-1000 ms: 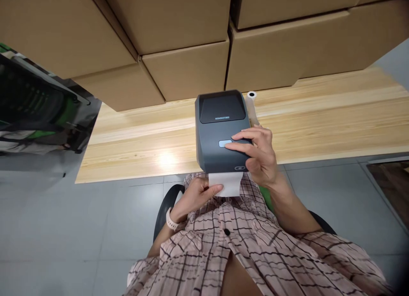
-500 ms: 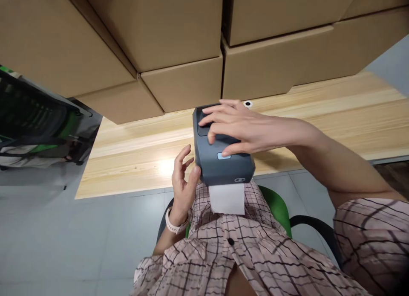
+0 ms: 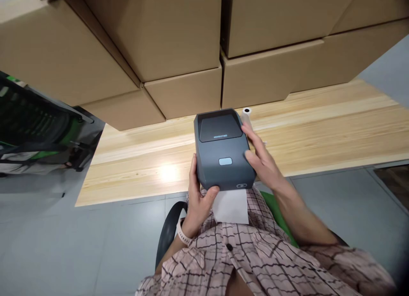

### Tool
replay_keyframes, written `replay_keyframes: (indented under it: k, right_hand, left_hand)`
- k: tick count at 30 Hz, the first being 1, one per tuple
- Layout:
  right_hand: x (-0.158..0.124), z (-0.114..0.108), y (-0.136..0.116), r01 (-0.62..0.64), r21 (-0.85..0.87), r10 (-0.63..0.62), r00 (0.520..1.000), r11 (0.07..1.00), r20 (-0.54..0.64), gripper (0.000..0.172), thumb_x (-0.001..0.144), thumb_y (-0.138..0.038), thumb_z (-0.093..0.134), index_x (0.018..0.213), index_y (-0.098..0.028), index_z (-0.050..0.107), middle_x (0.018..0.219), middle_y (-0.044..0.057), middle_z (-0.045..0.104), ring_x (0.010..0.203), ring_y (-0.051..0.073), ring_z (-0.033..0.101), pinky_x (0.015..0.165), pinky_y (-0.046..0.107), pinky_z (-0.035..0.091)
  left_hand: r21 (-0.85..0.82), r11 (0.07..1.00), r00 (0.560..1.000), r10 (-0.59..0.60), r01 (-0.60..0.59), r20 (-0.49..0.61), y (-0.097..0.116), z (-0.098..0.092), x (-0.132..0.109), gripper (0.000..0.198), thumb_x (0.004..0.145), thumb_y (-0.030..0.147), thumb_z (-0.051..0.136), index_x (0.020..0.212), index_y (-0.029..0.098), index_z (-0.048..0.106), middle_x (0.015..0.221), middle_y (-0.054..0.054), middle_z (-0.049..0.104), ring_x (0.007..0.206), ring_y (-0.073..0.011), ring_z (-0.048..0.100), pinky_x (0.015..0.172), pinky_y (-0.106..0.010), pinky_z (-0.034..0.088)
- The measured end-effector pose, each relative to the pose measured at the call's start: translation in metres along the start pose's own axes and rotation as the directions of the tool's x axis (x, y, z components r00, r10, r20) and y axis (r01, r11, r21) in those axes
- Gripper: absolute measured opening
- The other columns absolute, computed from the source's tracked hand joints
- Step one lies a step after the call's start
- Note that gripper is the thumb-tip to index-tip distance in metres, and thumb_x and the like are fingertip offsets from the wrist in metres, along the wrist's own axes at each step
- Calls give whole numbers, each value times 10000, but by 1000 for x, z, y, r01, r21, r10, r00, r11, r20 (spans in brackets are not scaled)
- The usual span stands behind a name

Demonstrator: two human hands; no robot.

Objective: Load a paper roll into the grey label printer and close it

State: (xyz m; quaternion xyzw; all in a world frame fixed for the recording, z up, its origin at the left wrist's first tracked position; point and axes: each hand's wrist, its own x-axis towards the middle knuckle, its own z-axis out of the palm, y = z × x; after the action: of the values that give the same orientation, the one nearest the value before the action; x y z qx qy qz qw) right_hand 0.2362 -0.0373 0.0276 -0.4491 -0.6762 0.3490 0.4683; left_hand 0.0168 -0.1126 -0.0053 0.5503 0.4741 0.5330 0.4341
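Observation:
A dark grey label printer (image 3: 220,150) sits at the table's near edge, its dark window at the far end and a pale blue button in the middle of its top. White paper (image 3: 231,208) hangs from its near side, over my lap. My left hand (image 3: 198,204) grips the near left corner, thumb on the front and fingers along the left side. Against the right side my right hand (image 3: 262,163) presses with its thumb and fingers, so the printer is held between both hands. Its underside is hidden.
Cardboard boxes (image 3: 182,91) stand stacked along the back of the wooden table (image 3: 134,172). A white paper roll (image 3: 247,117) stands just beyond my right hand. To the left is a black and green office chair (image 3: 35,125).
My right hand has come off the printer's top and now holds its right side. My left hand has moved down around the near left corner. The button and window are uncovered.

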Motion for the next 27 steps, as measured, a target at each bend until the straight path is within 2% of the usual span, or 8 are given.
replay_keyframes:
  k: [3,7,12,17,20,22,24,27]
  right_hand:
    - [-44,29,23,-121,224,159,975,967,-157,678,1097,-661,291,1710,-373,304,1803,-17,304,1680,260,276,1391,532,248]
    - [-61,47,28,-105,252,157,968,962,-197,673,1111,-640,236,1724,-367,272,1815,-24,265,1687,224,253,1390,485,261]
    - [-56,41,29,-42,165,77,974,985,-212,703,1102,-659,191,1727,-351,279,1797,17,319,1654,237,342,1345,467,367]
    - [-51,22,20,18,-83,-31,988,996,-153,783,1060,-702,25,1728,-375,270,1779,27,365,1661,277,327,1382,583,234]
    - [-29,9,0,105,-264,-156,971,959,-179,906,982,-804,-24,1709,-387,319,1755,58,404,1669,346,290,1365,697,121]
    - [-2,2,-15,191,-365,-278,939,911,-203,928,964,-836,-8,1699,-385,335,1742,84,410,1672,389,256,1334,757,84]
    - [32,-4,-27,257,-413,-368,904,874,-217,890,987,-821,11,1690,-380,333,1734,98,403,1673,409,234,1312,777,110]
    - [86,-10,-36,279,-396,-389,892,875,-229,848,1023,-779,13,1676,-341,331,1705,113,433,1648,383,307,1321,691,228]
  left_hand:
    - [22,1000,999,-17,17,-30,-6,4,-2,933,965,602,695,1725,366,209,1840,-82,186,1686,-356,243,1371,-506,299]
    - [41,999,998,32,-30,-52,-11,3,0,965,938,672,687,1726,361,223,1847,-73,160,1710,-356,153,1381,-508,274]
    - [89,991,993,107,-102,-54,-11,-2,5,935,900,783,633,1695,388,337,1856,-34,120,1723,-344,48,1380,-527,265]
    - [139,979,986,156,-147,-56,-5,-9,13,840,969,851,355,1683,408,364,1853,-6,143,1722,-317,98,1385,-538,232]
    - [172,963,973,221,-206,-70,9,-14,36,843,977,863,200,1653,413,428,1851,29,144,1728,-292,65,1405,-542,133]
    - [192,947,958,276,-256,-82,17,-18,60,810,994,844,196,1603,411,507,1822,22,265,1722,-281,126,1410,-541,80]
    - [143,955,949,280,-260,-142,21,-20,83,692,1042,772,278,1549,401,566,1762,-6,405,1684,-265,277,1392,-515,208]
    - [55,987,964,160,-152,-214,13,-20,106,564,1024,641,569,1510,355,596,1629,-80,575,1557,-283,498,1297,-507,399]
